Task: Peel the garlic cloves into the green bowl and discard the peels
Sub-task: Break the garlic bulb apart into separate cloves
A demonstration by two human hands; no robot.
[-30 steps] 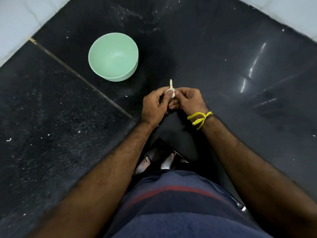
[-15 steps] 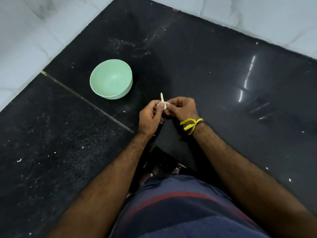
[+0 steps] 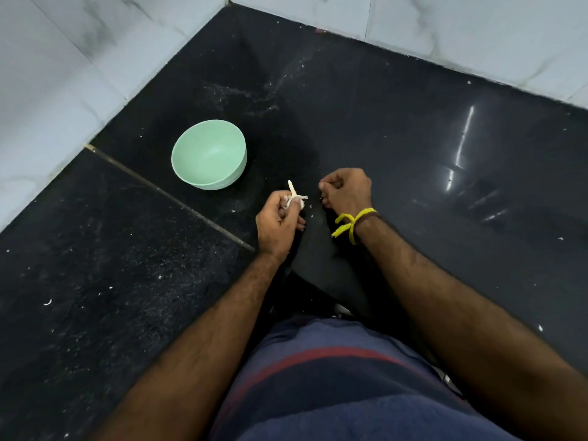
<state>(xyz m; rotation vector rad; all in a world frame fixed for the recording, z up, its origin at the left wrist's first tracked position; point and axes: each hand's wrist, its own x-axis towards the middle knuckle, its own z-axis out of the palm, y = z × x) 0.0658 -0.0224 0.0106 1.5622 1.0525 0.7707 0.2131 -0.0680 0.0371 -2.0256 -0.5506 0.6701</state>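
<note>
Gripping a papery white garlic clove (image 3: pixel 295 200), the left hand (image 3: pixel 280 222); right hand (image 3: pixel 346 190) clenched, apparently empty; pale green round bowl (image 3: pixel 208 154) at 10 o'clock.

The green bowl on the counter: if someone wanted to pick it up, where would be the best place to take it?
Probably the rim of the green bowl. It stands upright and open with nothing visible inside, so a thumb-inside pinch from above should work. The near-right side is handiest, facing the right hand, which seems free.
</note>
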